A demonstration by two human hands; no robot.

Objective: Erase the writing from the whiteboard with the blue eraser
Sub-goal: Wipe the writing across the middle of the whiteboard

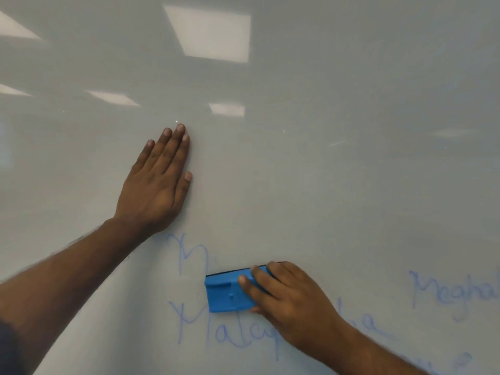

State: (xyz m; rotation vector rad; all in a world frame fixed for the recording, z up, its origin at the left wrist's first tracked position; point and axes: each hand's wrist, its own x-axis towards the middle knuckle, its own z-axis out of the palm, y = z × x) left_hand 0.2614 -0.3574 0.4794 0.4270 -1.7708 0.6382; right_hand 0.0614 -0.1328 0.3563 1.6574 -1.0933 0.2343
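The right hand, low and right of centre in the frame, has its fingers curled over the back of the blue eraser and its thumb under the lower edge, so the hand is clamped on the eraser and presses it flat against the whiteboard. The eraser lies nearly level, its left end free of the hand and a thin dark edge showing along its top. It sits just above a line of pale blue handwriting that runs along the bottom centre; part of that line is hidden by the right wrist. A single blue letter remains to the upper left of the eraser. The left hand, left of centre, lies flat on the bare board with fingers straight and held together, thumb alongside, gripping nothing. More blue writing shows at the right edge. Bright ceiling light reflections glare across the upper part of the board.
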